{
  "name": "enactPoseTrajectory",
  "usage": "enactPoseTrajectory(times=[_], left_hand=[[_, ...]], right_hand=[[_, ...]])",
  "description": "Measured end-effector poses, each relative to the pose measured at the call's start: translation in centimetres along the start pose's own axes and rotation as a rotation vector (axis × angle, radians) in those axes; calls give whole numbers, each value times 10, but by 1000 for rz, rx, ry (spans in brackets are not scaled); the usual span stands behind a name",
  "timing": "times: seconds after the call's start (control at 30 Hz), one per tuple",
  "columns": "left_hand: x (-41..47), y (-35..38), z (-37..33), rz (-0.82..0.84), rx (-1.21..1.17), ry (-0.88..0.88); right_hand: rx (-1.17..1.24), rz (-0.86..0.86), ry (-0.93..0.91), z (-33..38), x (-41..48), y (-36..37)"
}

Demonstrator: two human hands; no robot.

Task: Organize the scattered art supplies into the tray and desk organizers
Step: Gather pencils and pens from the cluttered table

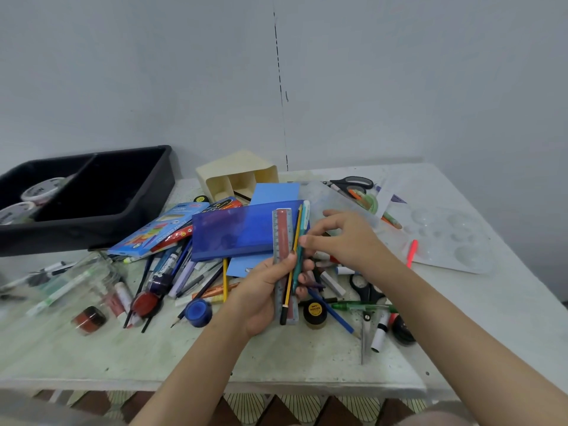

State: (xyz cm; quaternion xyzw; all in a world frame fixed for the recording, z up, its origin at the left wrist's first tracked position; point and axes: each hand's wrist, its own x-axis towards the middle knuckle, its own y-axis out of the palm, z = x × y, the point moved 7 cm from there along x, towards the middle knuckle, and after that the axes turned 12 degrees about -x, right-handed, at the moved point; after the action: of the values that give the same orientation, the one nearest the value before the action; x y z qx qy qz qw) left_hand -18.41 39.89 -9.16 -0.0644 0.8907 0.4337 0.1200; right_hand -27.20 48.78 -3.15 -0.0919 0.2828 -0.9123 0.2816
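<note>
In the head view, the left hand [264,290] is gripping a translucent red-tinted plastic ruler [282,241], a yellow-and-black pencil [295,235] and a teal pen [302,229] above the cluttered desk [184,358]. The right hand [344,238] is pinching the pen. Squaring the ends first should ease slotting them into the cream compartmented organizer [236,173], which is lying on its side just behind.

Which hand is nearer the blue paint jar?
Left. The left hand, gripping the ruler, is just right of the blue paint jar; the right hand is farther right and back.
</note>
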Motion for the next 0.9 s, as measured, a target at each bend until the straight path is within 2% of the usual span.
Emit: enactPoseTrajectory(times=[0.1, 0.23, 0.4, 0.6, 0.77, 0.9], left_hand=[[-1, 1, -1, 29, 16, 7], [-2, 5, -1, 80, 53, -1], [-5, 16, 4, 177, 102, -73], [-9, 20, 8, 204, 178, -178], [-10, 20, 5, 181, 218, -220], [-14, 13, -11, 95, 331, -192]], right_hand=[[175, -3, -63, 1, -2, -1], [449, 178, -219, 13, -10, 5], [307, 310, -281, 22, -13, 6], [322, 375, -199, 15, -7, 6], [395, 293, -76, -2, 1, 8], [471, 199, -28, -10, 5, -3]])
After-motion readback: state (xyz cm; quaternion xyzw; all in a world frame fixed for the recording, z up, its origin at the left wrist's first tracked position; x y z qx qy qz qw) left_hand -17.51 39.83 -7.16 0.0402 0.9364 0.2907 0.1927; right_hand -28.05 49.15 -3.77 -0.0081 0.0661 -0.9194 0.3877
